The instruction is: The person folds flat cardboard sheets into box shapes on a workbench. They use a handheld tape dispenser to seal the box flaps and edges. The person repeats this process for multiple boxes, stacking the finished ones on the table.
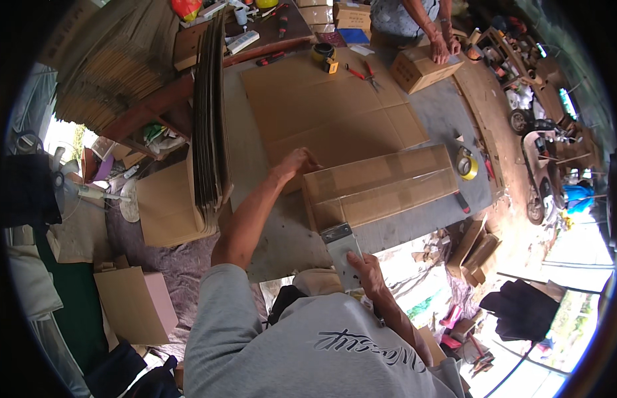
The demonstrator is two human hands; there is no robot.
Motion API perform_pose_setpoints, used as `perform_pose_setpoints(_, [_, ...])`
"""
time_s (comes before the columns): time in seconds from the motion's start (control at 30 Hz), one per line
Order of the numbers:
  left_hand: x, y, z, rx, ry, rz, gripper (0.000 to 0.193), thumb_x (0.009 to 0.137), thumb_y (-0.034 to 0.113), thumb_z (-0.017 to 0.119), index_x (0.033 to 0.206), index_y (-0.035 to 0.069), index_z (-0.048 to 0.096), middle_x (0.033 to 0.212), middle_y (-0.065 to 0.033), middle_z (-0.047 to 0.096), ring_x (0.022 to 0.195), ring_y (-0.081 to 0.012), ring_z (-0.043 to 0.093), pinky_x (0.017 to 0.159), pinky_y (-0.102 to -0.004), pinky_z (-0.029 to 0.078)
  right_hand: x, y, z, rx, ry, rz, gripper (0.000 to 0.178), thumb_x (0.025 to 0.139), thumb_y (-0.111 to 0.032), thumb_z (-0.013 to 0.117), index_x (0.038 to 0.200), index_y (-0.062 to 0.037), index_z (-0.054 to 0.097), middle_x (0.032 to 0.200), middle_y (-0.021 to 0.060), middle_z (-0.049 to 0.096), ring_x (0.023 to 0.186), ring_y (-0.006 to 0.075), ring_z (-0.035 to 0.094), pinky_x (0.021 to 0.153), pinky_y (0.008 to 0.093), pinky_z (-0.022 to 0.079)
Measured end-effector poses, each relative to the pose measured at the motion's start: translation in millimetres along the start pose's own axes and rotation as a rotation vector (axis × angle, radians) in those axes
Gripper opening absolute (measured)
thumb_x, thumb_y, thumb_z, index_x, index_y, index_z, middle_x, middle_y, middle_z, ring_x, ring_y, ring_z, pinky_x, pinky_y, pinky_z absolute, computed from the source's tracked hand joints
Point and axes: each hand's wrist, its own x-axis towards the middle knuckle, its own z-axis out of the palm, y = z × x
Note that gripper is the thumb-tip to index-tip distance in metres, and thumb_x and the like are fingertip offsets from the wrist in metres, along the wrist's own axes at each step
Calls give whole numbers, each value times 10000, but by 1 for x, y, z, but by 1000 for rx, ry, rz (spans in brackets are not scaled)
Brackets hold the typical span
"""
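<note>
A long brown cardboard box (381,182) lies on the grey table, with clear tape along its top and near side. My left hand (298,164) is at the box's far left corner, its fingers bent against the edge and partly hidden. In my right hand (366,270) is a flat metal tape dispenser (343,255), its dark head touching the box's near left corner. Under and behind the box spreads a flat cardboard sheet (328,106). A roll of yellow tape (466,164) stands off the box's right end.
Red-handled pliers (369,76) and a yellow tape measure (331,66) lie farther back. Across the table another person's hands (444,48) rest on a smaller carton (424,69). Upright flattened cartons (212,119) line the left side. A red-and-black tool (462,201) lies near the right edge.
</note>
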Motion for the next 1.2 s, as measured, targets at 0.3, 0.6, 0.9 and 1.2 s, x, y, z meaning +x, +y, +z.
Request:
perform_pose_setpoints(0.3, [-4,66,28,558,-207,-22,221,823,224,725,942,54,804,834,-188,741,716,-203,703,637,-389,540,0,3,0,34,30,15,619,941,-563,631,980,48,723,776,115,680,724,196,632,663,370,497])
perform_pose_setpoints(0.6, [-19,16,19,691,-165,-140,218,843,198,733,997,50,774,878,-214,727,737,-204,682,674,-421,533,3,5,-3,-34,-1,-32,652,944,-567,606,928,73,728,753,146,684,714,226,645,682,384,507])
perform_pose_setpoints(0.9, [-27,215,122,974,59,140,418,1042,346,559,1277,30,700,1295,-200,690,1174,-356,674,974,-433,534,2,3,-5,34,-19,-102,675,957,-569,587,1003,90,724,790,167,705,739,230,660,697,386,519])
perform_pose_setpoints(1.2, [-67,204,183,1498,-159,68,784,1059,507,454,1636,46,194,1683,-244,206,1567,-403,195,1256,-562,187,31,98,16,-253,170,-776,349,906,-104,640,1251,-138,677,814,198,640,646,384,617,580,503,488])
